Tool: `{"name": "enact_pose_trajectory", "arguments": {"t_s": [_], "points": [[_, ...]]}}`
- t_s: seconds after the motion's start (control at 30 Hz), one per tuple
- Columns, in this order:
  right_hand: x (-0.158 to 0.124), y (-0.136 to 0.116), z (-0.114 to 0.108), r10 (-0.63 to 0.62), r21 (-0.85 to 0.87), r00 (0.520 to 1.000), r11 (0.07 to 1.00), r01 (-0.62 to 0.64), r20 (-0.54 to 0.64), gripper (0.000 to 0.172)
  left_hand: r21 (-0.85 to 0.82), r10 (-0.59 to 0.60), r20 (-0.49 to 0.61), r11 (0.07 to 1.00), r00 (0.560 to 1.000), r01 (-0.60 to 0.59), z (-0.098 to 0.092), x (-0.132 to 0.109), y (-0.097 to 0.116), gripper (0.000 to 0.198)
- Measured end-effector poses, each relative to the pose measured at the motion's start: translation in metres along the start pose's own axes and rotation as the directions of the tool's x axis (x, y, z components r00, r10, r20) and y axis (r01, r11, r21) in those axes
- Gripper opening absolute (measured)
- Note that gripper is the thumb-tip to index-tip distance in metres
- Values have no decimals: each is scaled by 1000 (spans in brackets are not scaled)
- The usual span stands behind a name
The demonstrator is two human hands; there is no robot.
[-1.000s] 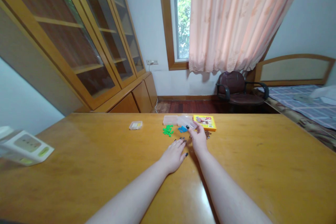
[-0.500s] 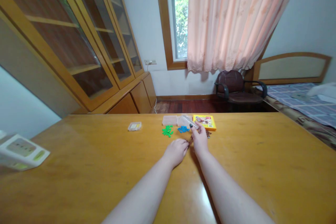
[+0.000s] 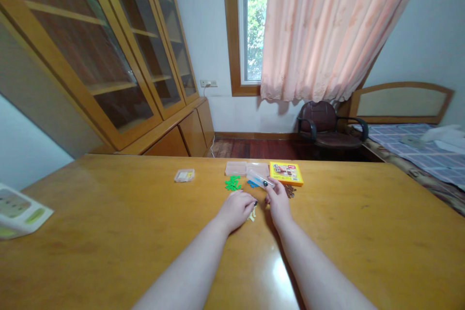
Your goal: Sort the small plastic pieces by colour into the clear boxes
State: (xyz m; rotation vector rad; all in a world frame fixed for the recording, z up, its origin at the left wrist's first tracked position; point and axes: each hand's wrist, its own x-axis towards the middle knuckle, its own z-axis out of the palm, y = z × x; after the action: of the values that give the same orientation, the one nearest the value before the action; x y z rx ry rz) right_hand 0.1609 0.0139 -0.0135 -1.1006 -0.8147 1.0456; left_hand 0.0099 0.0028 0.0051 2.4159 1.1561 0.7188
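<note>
My right hand [image 3: 279, 203] grips a clear plastic case [image 3: 258, 178] between thumb and fingers, tilted over a pile of small blue pieces [image 3: 252, 184]. My left hand [image 3: 237, 209] rests low on the table with its fingers curled together; what they hold, if anything, is hidden. Pale yellow pieces [image 3: 252, 214] lie right beside its fingertips. Beyond the left hand is a heap of small green pieces [image 3: 232, 183]. Small brown pieces [image 3: 290, 191] lie to the right of my right hand.
An open clear plastic box [image 3: 235, 169] and a yellow printed box [image 3: 286, 174] lie near the table's far edge. Farther left is a small clear box [image 3: 184, 176] with a label. A white power strip [image 3: 22, 210] stands at the left edge; a chair [image 3: 327, 126] is beyond the table.
The pale yellow pieces now show beside my left hand, which has shifted slightly left and down. My right hand still holds the clear case, now lower and over the blue pieces. The view has shifted slightly.
</note>
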Motion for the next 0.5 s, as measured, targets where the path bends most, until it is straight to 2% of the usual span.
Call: {"name": "enact_pose_trajectory", "arguments": {"t_s": [0.1,0.17,0.2,0.27,0.3,0.37,0.4,0.47,0.5], "points": [[2,1,-6,42,55,998,998,-44,36,43,-268,-173,-94,953,980,143,5,2,-8,26],[4,0,-12,112,137,989,983,-125,96,42,-501,-315,-122,838,941,216,10,5,-14,24],[5,-2,-16,131,185,980,970,-159,152,41,-626,-374,-123,748,919,220,12,6,-17,22],[7,-5,-24,174,248,940,936,-251,294,35,-835,-468,-72,511,881,203,15,11,-23,18],[8,-7,-28,226,247,895,909,-335,384,31,-914,-512,-24,360,859,189,15,14,-26,18],[9,-12,-34,319,240,809,844,-480,495,30,-941,-553,-20,292,833,171,13,18,-31,24],[10,-14,-36,332,242,781,823,-514,529,31,-969,-599,-28,213,801,125,11,20,-34,26],[12,-17,-36,325,221,774,834,-505,543,31,-999,-703,-32,2,710,-43,6,21,-38,27],[13,-18,-35,294,227,811,862,-454,505,30,-989,-735,-17,-89,678,-122,4,22,-39,27]]}}
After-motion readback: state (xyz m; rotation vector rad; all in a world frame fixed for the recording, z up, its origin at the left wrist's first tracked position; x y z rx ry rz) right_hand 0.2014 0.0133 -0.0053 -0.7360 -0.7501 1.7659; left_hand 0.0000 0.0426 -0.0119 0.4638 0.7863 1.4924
